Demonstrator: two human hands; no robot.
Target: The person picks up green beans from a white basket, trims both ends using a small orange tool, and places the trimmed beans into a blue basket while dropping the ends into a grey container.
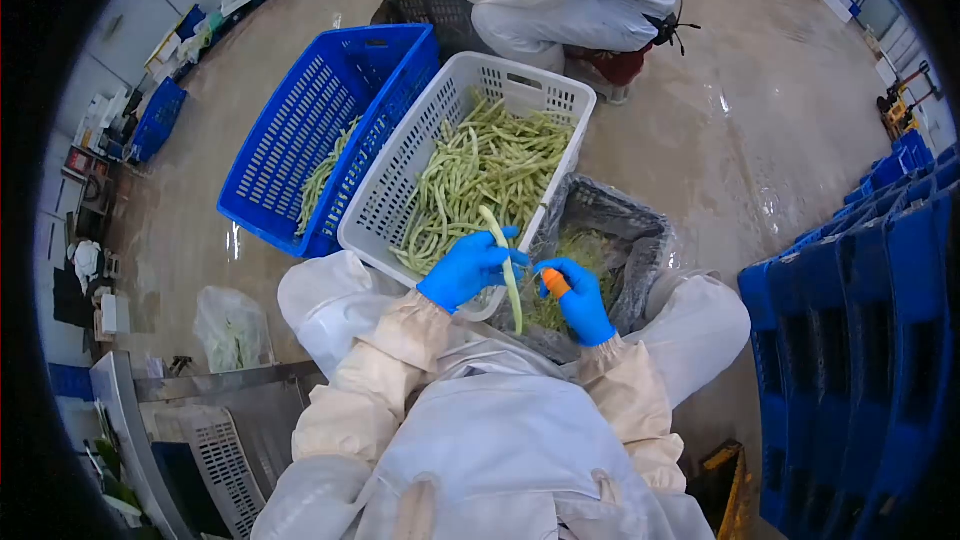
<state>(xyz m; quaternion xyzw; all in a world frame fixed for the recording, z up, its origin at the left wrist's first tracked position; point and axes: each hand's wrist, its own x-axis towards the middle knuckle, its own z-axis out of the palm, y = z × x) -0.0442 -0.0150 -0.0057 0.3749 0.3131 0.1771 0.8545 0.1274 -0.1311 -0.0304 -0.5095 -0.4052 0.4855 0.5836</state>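
Observation:
My left hand (468, 268), in a blue glove, holds a long pale green bean (508, 275) upright between thumb and fingers. Just to its right, my right hand (582, 302), also gloved, is closed around an orange-handled peeler (554, 283); its small head is hard to make out and points at the bean. Below and ahead of my hands stands a white perforated crate (375, 210) with many loose green beans (490, 165). Under my right hand is a bin lined with dark plastic (640, 230), with thin green shreds (580, 260) inside.
A blue crate (275, 150) with some beans touches the white crate's left side. Another person (570, 0) sits ahead by a dark crate (440, 15). Stacked blue pallets (860, 340) rise at right. A clear bag (232, 325) and metal table (130, 390) are at left.

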